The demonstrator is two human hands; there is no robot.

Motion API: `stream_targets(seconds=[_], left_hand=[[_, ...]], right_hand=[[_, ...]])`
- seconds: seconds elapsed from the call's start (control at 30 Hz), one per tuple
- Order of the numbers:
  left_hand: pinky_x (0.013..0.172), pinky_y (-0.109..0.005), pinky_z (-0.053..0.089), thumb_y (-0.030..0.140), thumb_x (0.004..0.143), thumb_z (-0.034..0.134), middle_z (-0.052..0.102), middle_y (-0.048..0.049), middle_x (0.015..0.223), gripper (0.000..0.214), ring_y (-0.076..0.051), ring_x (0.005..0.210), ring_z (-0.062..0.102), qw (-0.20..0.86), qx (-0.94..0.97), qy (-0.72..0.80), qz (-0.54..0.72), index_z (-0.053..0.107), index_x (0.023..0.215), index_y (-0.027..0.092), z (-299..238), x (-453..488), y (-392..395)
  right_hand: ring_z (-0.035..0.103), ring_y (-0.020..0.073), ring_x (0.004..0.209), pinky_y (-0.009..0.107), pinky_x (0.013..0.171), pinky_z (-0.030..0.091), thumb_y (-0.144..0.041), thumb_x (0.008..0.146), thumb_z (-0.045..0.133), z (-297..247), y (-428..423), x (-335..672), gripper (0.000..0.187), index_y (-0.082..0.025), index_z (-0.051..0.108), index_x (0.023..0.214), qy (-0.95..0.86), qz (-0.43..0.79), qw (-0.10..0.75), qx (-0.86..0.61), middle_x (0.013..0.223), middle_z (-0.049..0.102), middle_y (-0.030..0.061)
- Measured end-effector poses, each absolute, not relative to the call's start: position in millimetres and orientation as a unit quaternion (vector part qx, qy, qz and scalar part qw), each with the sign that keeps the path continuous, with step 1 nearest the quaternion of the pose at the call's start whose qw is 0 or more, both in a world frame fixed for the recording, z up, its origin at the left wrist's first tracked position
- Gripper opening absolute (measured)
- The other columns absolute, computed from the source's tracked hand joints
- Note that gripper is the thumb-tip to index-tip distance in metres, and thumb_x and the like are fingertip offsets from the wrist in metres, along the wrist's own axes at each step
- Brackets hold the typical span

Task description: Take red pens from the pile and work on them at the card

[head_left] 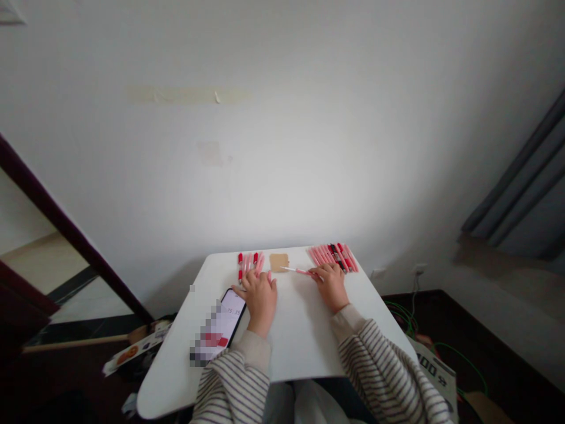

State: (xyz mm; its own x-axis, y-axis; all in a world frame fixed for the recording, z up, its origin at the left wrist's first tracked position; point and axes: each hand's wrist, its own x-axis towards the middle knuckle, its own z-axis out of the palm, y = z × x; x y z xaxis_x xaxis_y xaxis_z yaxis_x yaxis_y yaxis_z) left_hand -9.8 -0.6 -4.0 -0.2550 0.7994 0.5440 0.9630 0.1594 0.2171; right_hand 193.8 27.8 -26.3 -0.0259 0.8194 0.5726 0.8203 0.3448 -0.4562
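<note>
I sit at a small white table [304,341] against a wall. My left hand [259,297] rests on the table, fingers curled, its tips touching a small group of pink and red pens [249,262] at the far edge. My right hand [330,284] pinches a single pink pen [296,271] that points left toward a small tan card [279,261]. Just beyond my right hand lies a larger row of pink, red and black pens [334,257].
A phone [223,325] with a lit screen lies on the table left of my left hand. On the floor are a printed box [132,352] at left, green cables [408,321] and a white box [435,374] at right. Grey curtains [521,200] hang far right.
</note>
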Motion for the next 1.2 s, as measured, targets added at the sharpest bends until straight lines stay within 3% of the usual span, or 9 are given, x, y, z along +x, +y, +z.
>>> stream_targets(seconds=[0.3, 0.7, 1.2], left_hand=[[0.103, -0.071, 0.027, 0.030, 0.088, 0.044, 0.057, -0.0158, 0.116, 0.031, -0.034, 0.118, 0.044, 0.165, -0.576, -0.760, -0.252, 0.069, 0.093, 0.014, -3.0, -9.9, 0.1], [0.102, -0.064, 0.031, 0.023, 0.087, 0.050, 0.059, -0.0108, 0.120, 0.021, -0.031, 0.119, 0.045, 0.082, -0.570, -0.742, -0.344, 0.069, 0.096, 0.023, 5.4, -13.8, 2.6], [0.105, -0.063, 0.028, 0.022, 0.087, 0.048, 0.058, -0.0089, 0.118, 0.024, -0.030, 0.116, 0.045, 0.086, -0.578, -0.731, -0.353, 0.070, 0.097, 0.025, 4.5, -15.6, 2.7]], right_hand=[[0.046, 0.0240, 0.100, 0.039, 0.090, 0.028, -0.029, 0.090, 0.060, -29.8, 30.4, 194.7, 0.017, -0.032, 0.074, 0.098, -0.716, -0.006, 0.403, -0.570, 0.094, 0.068, 0.0039], [0.045, 0.0233, 0.098, 0.037, 0.087, 0.027, -0.028, 0.089, 0.062, -31.5, 33.1, 197.5, 0.015, -0.031, 0.075, 0.096, -0.702, -0.028, 0.407, -0.584, 0.093, 0.068, 0.0042], [0.045, 0.0248, 0.097, 0.037, 0.085, 0.028, -0.027, 0.089, 0.062, -32.9, 33.6, 197.0, 0.016, -0.031, 0.076, 0.094, -0.702, -0.033, 0.409, -0.583, 0.093, 0.067, 0.0054]])
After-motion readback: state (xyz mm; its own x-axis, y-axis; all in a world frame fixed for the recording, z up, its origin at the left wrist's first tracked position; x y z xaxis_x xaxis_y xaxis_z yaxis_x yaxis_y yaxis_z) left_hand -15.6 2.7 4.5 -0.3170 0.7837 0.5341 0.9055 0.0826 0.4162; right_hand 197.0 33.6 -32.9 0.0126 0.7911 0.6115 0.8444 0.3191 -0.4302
